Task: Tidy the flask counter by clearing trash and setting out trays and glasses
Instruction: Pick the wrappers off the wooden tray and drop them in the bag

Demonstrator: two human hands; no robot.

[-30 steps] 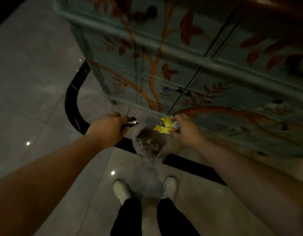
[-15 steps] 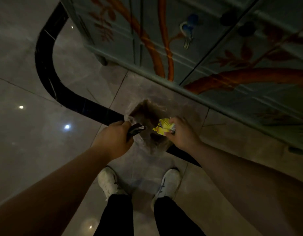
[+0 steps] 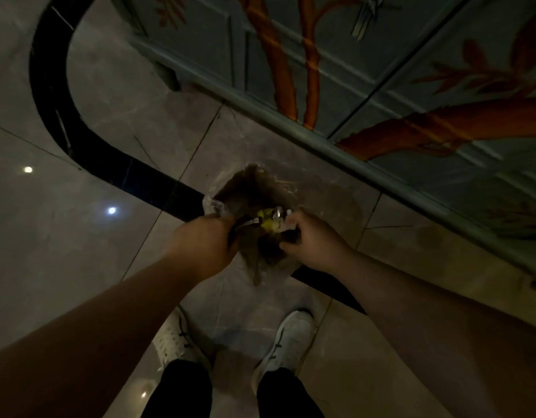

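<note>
A clear plastic trash bag hangs open between my two hands, low over the floor. My left hand grips the bag's left rim together with a small dark wrapper with a silver edge. My right hand is closed on the bag's right rim. A crumpled yellow wrapper sits in the bag's mouth, just left of my right hand's fingers. Brownish trash shows dimly through the plastic lower down.
A pale blue cabinet painted with orange branches stands close ahead and to the right. The floor is grey tile with a curved black inlay band. My white shoes stand right under the bag. The light is dim.
The view has tilted further down toward the floor. My right hand has pushed the yellow wrapper into the bag's mouth and now holds the bag's rim. My hands are closer together.
</note>
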